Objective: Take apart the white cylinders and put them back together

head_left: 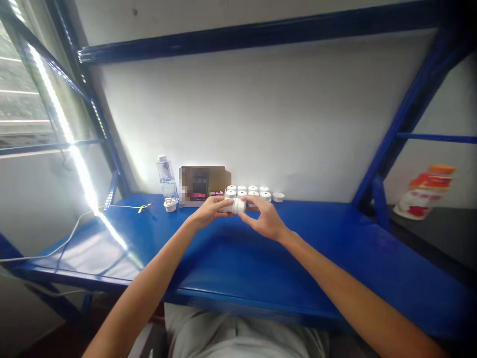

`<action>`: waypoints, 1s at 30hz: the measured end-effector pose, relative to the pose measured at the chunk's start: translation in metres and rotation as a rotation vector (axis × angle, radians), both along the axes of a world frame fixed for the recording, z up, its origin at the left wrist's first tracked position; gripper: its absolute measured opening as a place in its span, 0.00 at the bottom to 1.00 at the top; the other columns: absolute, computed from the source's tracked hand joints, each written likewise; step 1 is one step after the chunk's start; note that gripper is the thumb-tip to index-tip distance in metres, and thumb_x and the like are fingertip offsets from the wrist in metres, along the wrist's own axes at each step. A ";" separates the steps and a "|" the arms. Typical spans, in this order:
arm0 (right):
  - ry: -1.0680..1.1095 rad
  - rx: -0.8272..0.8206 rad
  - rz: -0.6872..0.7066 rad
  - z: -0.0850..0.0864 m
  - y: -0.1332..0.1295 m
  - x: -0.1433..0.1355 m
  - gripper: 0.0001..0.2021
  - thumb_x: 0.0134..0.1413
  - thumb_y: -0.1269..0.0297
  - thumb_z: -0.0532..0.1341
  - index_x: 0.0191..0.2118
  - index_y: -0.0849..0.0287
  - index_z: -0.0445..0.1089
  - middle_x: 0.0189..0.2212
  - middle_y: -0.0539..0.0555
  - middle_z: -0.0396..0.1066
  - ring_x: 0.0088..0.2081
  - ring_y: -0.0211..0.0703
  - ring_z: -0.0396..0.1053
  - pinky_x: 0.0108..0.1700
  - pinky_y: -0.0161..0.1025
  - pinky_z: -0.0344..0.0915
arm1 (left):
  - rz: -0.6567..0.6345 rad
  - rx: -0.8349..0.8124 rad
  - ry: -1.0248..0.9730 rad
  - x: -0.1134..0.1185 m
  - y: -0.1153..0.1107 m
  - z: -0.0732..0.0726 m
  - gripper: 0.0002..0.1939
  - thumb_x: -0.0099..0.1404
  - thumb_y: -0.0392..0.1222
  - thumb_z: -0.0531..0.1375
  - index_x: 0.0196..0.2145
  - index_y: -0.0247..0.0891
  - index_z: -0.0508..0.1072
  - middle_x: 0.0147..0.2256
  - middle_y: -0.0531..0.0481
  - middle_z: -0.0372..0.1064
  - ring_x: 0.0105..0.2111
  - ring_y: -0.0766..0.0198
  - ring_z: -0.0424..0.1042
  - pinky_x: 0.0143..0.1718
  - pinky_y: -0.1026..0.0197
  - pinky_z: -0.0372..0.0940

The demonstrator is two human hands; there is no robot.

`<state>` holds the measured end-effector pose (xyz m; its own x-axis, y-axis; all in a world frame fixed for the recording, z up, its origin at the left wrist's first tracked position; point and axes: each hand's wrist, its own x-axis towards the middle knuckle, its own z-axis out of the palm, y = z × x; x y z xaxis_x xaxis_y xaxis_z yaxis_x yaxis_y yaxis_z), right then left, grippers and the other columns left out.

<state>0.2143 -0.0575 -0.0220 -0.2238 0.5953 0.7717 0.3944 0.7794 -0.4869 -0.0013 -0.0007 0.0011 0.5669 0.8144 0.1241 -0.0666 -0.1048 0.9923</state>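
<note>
A small white round container is held sideways above the blue table, between my two hands. My left hand grips its left end with the fingers closed round it. On its right side, my right hand holds it between thumb and fingers. Just behind my hands stand several white round containers in rows, some partly hidden by my fingers. One more low white piece sits at the right end of the rows.
Behind my left hand stands an open cardboard box. A clear bottle and a small white item are left of it. A white cable crosses the left side. A red-and-white bottle stands far right, beyond the blue frame.
</note>
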 end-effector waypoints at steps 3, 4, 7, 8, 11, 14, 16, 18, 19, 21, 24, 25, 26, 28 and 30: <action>0.135 -0.214 -0.013 -0.006 0.004 -0.002 0.16 0.58 0.57 0.66 0.50 0.56 0.70 0.46 0.58 0.77 0.45 0.51 0.78 0.43 0.46 0.78 | -0.031 0.053 -0.036 -0.001 -0.002 0.002 0.24 0.55 0.48 0.73 0.46 0.32 0.79 0.44 0.40 0.76 0.43 0.59 0.75 0.46 0.59 0.68; 0.167 -0.261 -0.020 -0.008 0.005 -0.002 0.17 0.58 0.55 0.66 0.50 0.56 0.71 0.46 0.58 0.77 0.45 0.51 0.78 0.44 0.46 0.78 | -0.040 0.070 -0.039 -0.001 -0.003 0.003 0.24 0.54 0.46 0.74 0.46 0.32 0.78 0.45 0.41 0.76 0.44 0.58 0.75 0.47 0.58 0.68; 0.235 -0.321 -0.020 -0.010 0.009 -0.002 0.18 0.57 0.52 0.67 0.49 0.57 0.71 0.45 0.58 0.78 0.45 0.52 0.78 0.47 0.48 0.77 | -0.046 0.086 -0.032 0.000 -0.003 0.002 0.26 0.51 0.44 0.76 0.46 0.32 0.78 0.42 0.42 0.77 0.43 0.57 0.76 0.49 0.55 0.67; 0.244 -0.319 -0.020 -0.010 0.009 -0.001 0.19 0.56 0.52 0.67 0.48 0.56 0.71 0.44 0.58 0.78 0.45 0.52 0.79 0.48 0.49 0.77 | -0.041 0.075 -0.030 0.000 -0.002 0.001 0.26 0.51 0.44 0.76 0.46 0.32 0.78 0.41 0.42 0.77 0.43 0.56 0.76 0.49 0.55 0.67; 0.237 -0.314 -0.038 -0.010 0.010 -0.001 0.20 0.53 0.50 0.69 0.48 0.56 0.72 0.44 0.58 0.78 0.44 0.52 0.79 0.48 0.49 0.77 | -0.031 0.034 -0.009 0.000 -0.001 0.000 0.25 0.53 0.47 0.75 0.46 0.32 0.79 0.43 0.40 0.77 0.43 0.55 0.76 0.49 0.52 0.69; 0.274 -0.397 -0.018 -0.011 0.012 -0.001 0.21 0.53 0.47 0.69 0.46 0.57 0.73 0.41 0.59 0.79 0.40 0.53 0.79 0.41 0.48 0.78 | -0.045 0.033 0.023 0.001 0.000 -0.001 0.25 0.55 0.49 0.73 0.46 0.30 0.79 0.43 0.38 0.77 0.44 0.54 0.76 0.49 0.52 0.69; 0.319 -0.482 0.027 -0.014 0.015 -0.001 0.22 0.54 0.44 0.67 0.45 0.58 0.72 0.35 0.58 0.80 0.34 0.52 0.79 0.36 0.46 0.78 | -0.050 0.059 0.030 0.000 0.000 -0.002 0.26 0.54 0.48 0.74 0.46 0.31 0.79 0.42 0.39 0.77 0.43 0.54 0.76 0.49 0.52 0.69; 0.348 -0.558 0.062 -0.017 0.018 -0.001 0.23 0.55 0.42 0.66 0.44 0.58 0.73 0.29 0.57 0.79 0.29 0.51 0.79 0.32 0.45 0.77 | -0.053 0.105 0.039 0.000 0.001 -0.002 0.27 0.51 0.46 0.75 0.46 0.31 0.78 0.42 0.40 0.77 0.43 0.55 0.76 0.49 0.53 0.68; 0.358 -0.589 0.070 -0.019 0.020 -0.001 0.24 0.55 0.41 0.65 0.43 0.59 0.73 0.27 0.56 0.79 0.28 0.51 0.78 0.32 0.45 0.77 | -0.050 0.128 0.048 -0.001 0.001 -0.002 0.27 0.50 0.45 0.76 0.46 0.32 0.78 0.42 0.41 0.77 0.43 0.56 0.76 0.48 0.54 0.68; 0.377 -0.635 0.079 -0.021 0.022 -0.001 0.25 0.55 0.40 0.65 0.43 0.59 0.73 0.26 0.56 0.79 0.27 0.51 0.79 0.31 0.45 0.77 | -0.036 0.156 0.061 -0.001 0.001 -0.002 0.27 0.48 0.43 0.77 0.45 0.32 0.78 0.41 0.42 0.77 0.42 0.57 0.75 0.47 0.56 0.68; 0.391 -0.638 0.103 -0.023 0.024 -0.001 0.24 0.55 0.40 0.64 0.43 0.58 0.74 0.28 0.56 0.80 0.29 0.53 0.79 0.32 0.47 0.78 | -0.023 0.148 0.060 0.001 0.000 -0.002 0.27 0.48 0.43 0.77 0.45 0.33 0.78 0.41 0.42 0.77 0.42 0.57 0.75 0.47 0.56 0.68; 0.390 -0.618 0.109 -0.023 0.023 -0.002 0.23 0.55 0.41 0.65 0.44 0.57 0.73 0.29 0.56 0.80 0.30 0.53 0.79 0.33 0.48 0.78 | -0.020 0.132 0.053 0.001 0.000 -0.002 0.26 0.49 0.44 0.76 0.45 0.33 0.79 0.41 0.42 0.77 0.42 0.57 0.76 0.47 0.55 0.68; 0.385 -0.595 0.114 -0.023 0.023 -0.002 0.22 0.55 0.42 0.66 0.44 0.57 0.73 0.31 0.56 0.80 0.31 0.53 0.80 0.35 0.49 0.78 | -0.011 0.115 0.048 0.002 -0.001 -0.002 0.26 0.50 0.45 0.76 0.45 0.32 0.79 0.41 0.41 0.77 0.42 0.57 0.76 0.47 0.54 0.68; 0.360 -0.543 0.116 -0.023 0.021 -0.003 0.21 0.55 0.46 0.67 0.46 0.57 0.73 0.36 0.58 0.80 0.35 0.54 0.80 0.39 0.50 0.78 | 0.012 0.083 0.046 0.002 -0.001 -0.001 0.26 0.51 0.47 0.75 0.45 0.32 0.79 0.41 0.40 0.77 0.42 0.56 0.76 0.48 0.52 0.69; 0.309 -0.475 0.095 -0.022 0.017 -0.004 0.20 0.55 0.50 0.68 0.48 0.56 0.72 0.42 0.59 0.80 0.40 0.53 0.80 0.43 0.50 0.77 | 0.024 0.062 0.063 0.002 -0.001 0.000 0.25 0.52 0.49 0.75 0.43 0.31 0.79 0.41 0.40 0.77 0.42 0.55 0.77 0.48 0.52 0.70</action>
